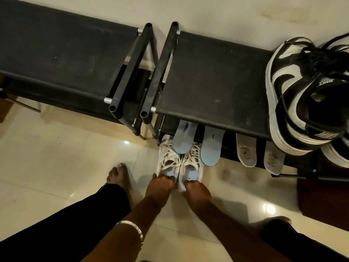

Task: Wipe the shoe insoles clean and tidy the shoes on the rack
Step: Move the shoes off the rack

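Two white laced sneakers stand side by side on the floor in front of the right shoe rack (213, 76). My left hand (160, 185) grips the heel of the left white sneaker (168, 157). My right hand (195, 190) grips the heel of the right white sneaker (191, 162). Two light blue insoles (184, 137) (211, 146) stick out from the shelf under the rack's top. Two pale grey insoles (245, 151) (273, 160) lie further right on that shelf. A black-and-white sneaker (302, 95) lies on its side on the rack's top at the right.
A second black rack (62, 53) stands to the left, its frame close to the right rack. My bare left foot (118, 175) is on the glossy tile floor left of the sneakers. A dark red mat (323, 201) lies at the right.
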